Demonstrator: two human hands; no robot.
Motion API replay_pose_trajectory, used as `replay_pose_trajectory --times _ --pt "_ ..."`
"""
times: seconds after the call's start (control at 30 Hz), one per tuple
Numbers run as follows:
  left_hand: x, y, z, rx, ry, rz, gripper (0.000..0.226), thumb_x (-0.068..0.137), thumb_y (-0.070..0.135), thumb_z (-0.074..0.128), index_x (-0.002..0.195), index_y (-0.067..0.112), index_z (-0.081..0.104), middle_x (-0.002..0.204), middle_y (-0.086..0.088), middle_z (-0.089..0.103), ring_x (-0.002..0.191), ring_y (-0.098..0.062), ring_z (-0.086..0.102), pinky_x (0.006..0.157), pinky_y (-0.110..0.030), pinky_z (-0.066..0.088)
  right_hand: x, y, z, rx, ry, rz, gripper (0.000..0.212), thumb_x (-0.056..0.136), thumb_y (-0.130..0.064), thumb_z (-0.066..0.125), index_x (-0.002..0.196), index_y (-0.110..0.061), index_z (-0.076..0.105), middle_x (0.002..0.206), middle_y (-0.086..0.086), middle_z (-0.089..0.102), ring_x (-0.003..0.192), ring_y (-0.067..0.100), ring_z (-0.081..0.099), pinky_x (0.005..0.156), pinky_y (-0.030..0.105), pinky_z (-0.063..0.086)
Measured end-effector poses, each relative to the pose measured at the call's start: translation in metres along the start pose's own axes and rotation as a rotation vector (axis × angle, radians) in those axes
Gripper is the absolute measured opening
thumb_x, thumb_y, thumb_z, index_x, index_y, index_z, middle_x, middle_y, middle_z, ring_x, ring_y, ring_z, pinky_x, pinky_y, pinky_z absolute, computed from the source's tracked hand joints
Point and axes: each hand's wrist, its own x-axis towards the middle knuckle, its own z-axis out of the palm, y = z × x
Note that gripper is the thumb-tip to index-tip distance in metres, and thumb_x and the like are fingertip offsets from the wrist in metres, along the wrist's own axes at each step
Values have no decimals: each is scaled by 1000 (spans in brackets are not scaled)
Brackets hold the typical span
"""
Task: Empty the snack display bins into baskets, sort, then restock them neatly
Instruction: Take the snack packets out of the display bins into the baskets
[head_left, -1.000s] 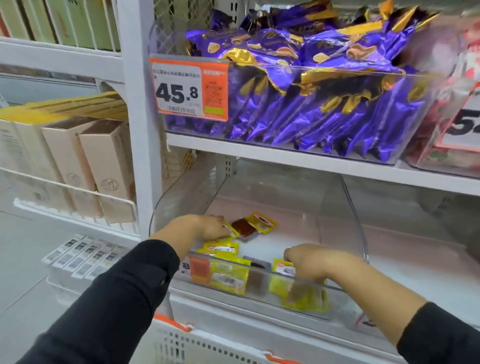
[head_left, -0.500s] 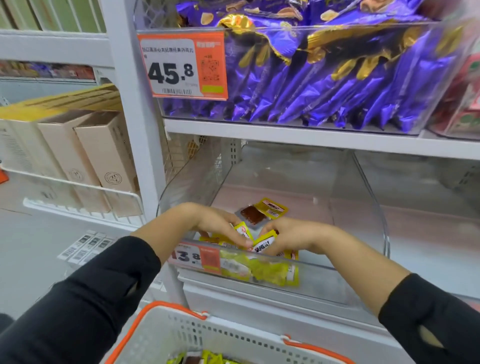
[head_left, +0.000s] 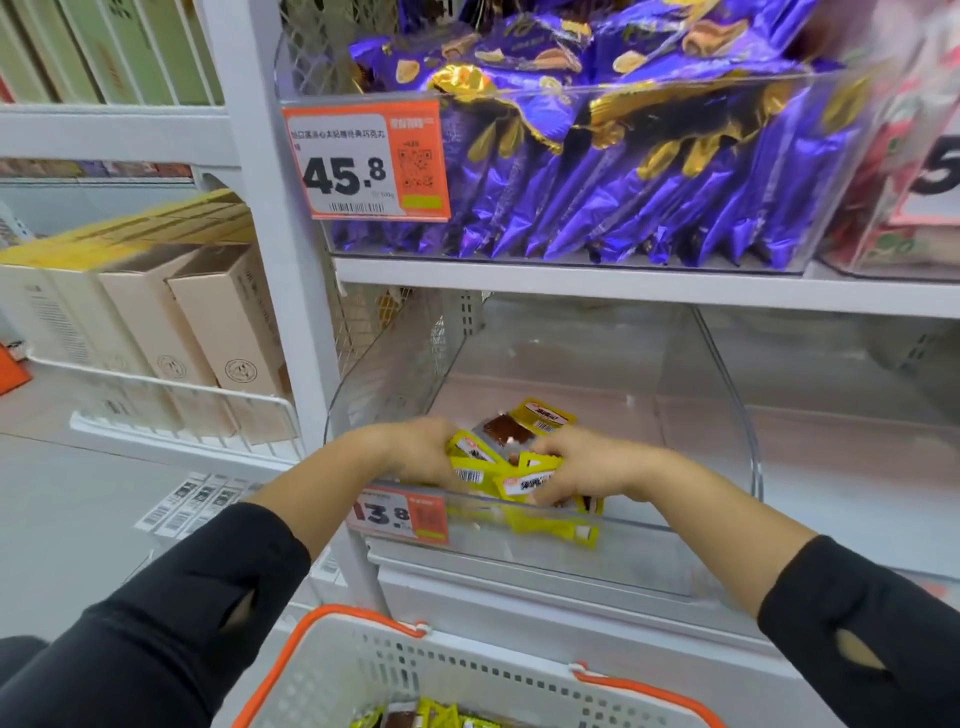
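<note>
Gathering the last packets from the bin

Pinching a bunch of yellow packets (head_left: 511, 475) between left hand (head_left: 415, 452) and right hand (head_left: 582, 470), fingers curled and clamped on it, just inside the front wall of the clear bin (head_left: 727, 415). Sits directly above the basket (head_left: 467, 670), both hands equally near. Closer together than half a second ago; one packet (head_left: 524, 421) left behind them.

An orange-and-white price tag (head_left: 368, 161) on the front of the clear upper bin (head_left: 675, 182) of purple packets reads "45.8", with a barcode, a QR code and small Chinese print too blurred to read. A second orange tag (head_left: 400, 514) on the front of the lower clear bin (head_left: 727, 395) shows "13.8". On the far right a partly cut-off tag (head_left: 935, 176) shows only a large "5".
</note>
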Motion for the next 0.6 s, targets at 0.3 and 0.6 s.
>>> replay_pose_trajectory --times 0.3,0.6 --pt "-140 35 -33 -380 271 333 41 70 32 80 107 25 65 97 11 74 88 -2 69 76 -16 53 -103 -47 -24 67 202 -351 36 77 -21 79 110 -18 65 95 0 72 76 3 63 73 26 54" --pt "-137 4 45 -308 254 195 16 85 32 73 99 24 71 90 5 73 87 0 66 86 -25 51 -107 -30 30 -72 102 -262 26 85 -34 71 109 -26 67 100 -6 71 93 5 65 87 22 49"
